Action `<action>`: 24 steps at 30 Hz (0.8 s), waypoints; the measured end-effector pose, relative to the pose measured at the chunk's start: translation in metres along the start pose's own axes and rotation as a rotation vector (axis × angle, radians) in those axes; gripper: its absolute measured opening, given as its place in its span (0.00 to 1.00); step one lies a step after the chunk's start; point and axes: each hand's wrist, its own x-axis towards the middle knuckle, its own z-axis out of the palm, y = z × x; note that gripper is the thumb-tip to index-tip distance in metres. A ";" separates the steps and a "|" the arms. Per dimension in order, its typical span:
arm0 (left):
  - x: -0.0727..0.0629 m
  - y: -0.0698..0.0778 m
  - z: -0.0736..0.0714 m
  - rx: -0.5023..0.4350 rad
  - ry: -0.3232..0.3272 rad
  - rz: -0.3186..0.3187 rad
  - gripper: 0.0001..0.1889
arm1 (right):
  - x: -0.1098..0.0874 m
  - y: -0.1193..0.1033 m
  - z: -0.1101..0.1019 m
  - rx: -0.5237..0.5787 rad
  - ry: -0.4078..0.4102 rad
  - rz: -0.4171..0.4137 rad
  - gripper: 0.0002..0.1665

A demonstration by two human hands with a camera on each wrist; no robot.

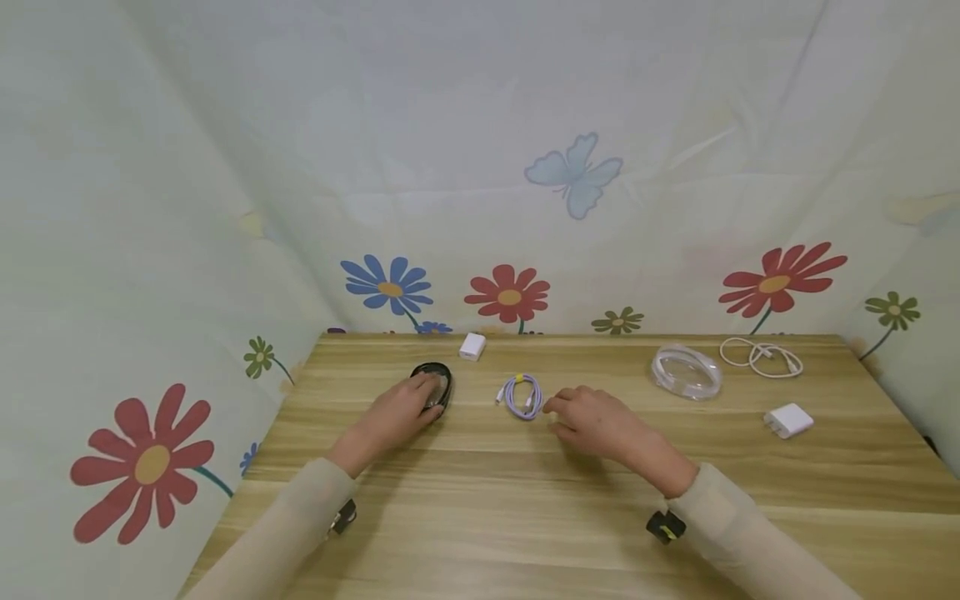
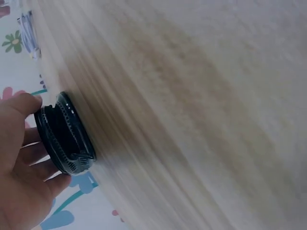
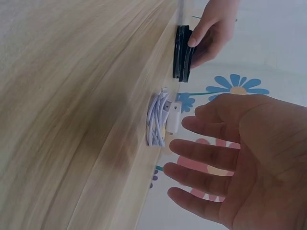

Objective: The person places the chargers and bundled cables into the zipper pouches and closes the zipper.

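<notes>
My left hand (image 1: 401, 408) holds a round black zip case (image 1: 447, 385) from above, the thumb at its near rim and the fingers spread over its top. Zipper teeth run round the side of the case (image 2: 67, 136), with a dark gap between its two halves. My right hand (image 3: 259, 163) is held over the table with its fingers apart and nothing in them. Just left of its fingertips lies a coiled lilac cable (image 1: 522, 398) with a yellow tie and white plugs.
Behind the lilac cable, a white charger block (image 1: 472, 347) sits near the table's back edge. Toward the right lie a clear round case (image 1: 686, 372), a loose white cable (image 1: 761, 358) and a second white charger block (image 1: 788, 420). A flowered curtain (image 1: 450, 167) hangs behind the wooden table (image 1: 480, 517).
</notes>
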 end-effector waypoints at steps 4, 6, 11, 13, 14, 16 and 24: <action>0.000 -0.002 0.005 0.027 0.002 0.035 0.27 | 0.001 0.000 0.000 0.010 0.002 -0.007 0.15; 0.000 -0.002 0.008 0.023 0.006 0.047 0.26 | 0.003 -0.001 0.000 0.013 -0.001 -0.006 0.15; -0.003 -0.001 0.009 -0.047 0.006 0.015 0.25 | 0.011 0.002 0.002 0.012 0.005 -0.024 0.15; -0.004 0.000 0.006 -0.091 0.006 -0.015 0.25 | 0.015 0.007 0.003 0.006 0.007 -0.052 0.18; -0.004 0.000 0.006 -0.110 0.010 -0.029 0.25 | 0.018 0.010 0.005 0.002 0.005 -0.069 0.20; -0.004 0.000 0.004 -0.149 0.021 -0.061 0.25 | 0.024 0.016 0.006 0.011 -0.011 -0.096 0.26; -0.005 -0.003 0.008 -0.201 0.082 -0.130 0.26 | 0.051 0.034 0.010 -0.020 -0.082 -0.236 0.37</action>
